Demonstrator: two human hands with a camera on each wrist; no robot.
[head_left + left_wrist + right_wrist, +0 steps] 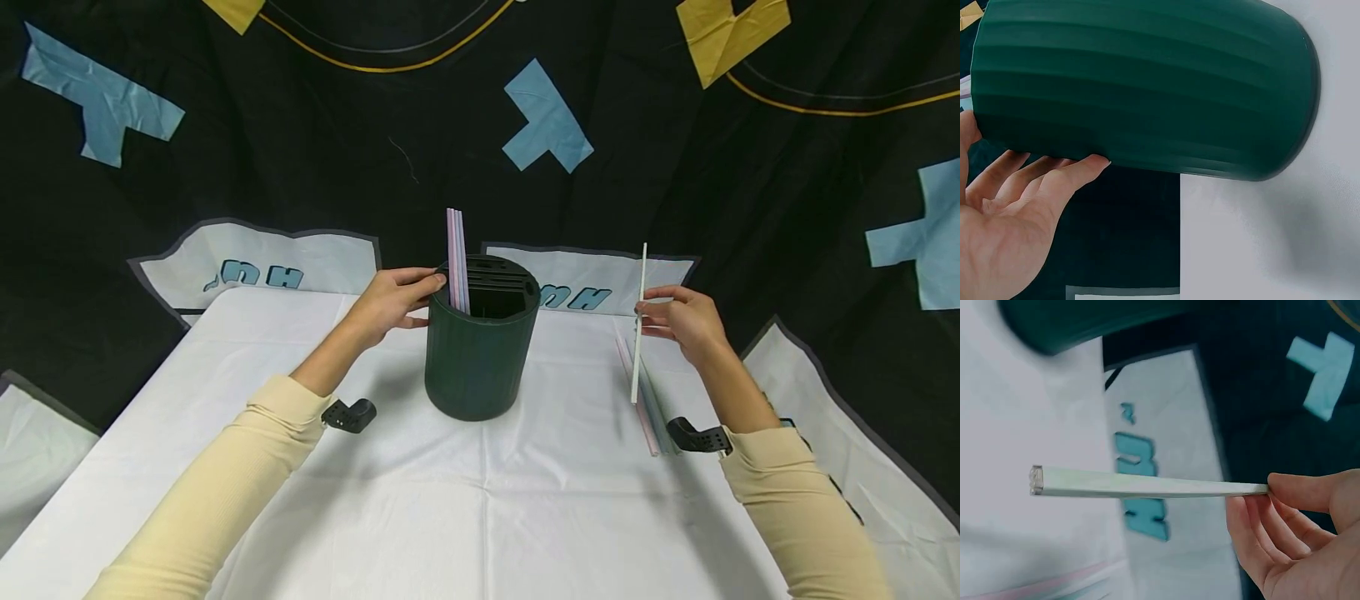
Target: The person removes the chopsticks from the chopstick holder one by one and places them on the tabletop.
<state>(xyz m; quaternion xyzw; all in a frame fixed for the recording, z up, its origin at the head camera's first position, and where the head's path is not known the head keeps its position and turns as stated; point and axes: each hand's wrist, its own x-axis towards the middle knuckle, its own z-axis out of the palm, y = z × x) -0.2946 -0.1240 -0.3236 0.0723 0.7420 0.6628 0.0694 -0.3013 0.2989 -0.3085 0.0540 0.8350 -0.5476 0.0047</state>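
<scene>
1. Your left hand grips the upper left of the dark green ribbed holder, thumb by the rim and fingers along the side; that probably steadies a tall vessel.
2. The holder stands upright near the centre of the frame on the white tablecloth, placed, it seems, where both arms can reach.
3. Pastel sticks stand bunched at the left of its opening, beside your thumb; the wall likely props them up.
4. At the right of the frame, your right hand pinches a pale green square-edged stick between thumb and fingertips, nearly upright (its lower end hangs free), which should make it easy to steer.
5. Just below that hand, loose sticks lie roughly side by side on the cloth, presumably for easy picking.
</scene>
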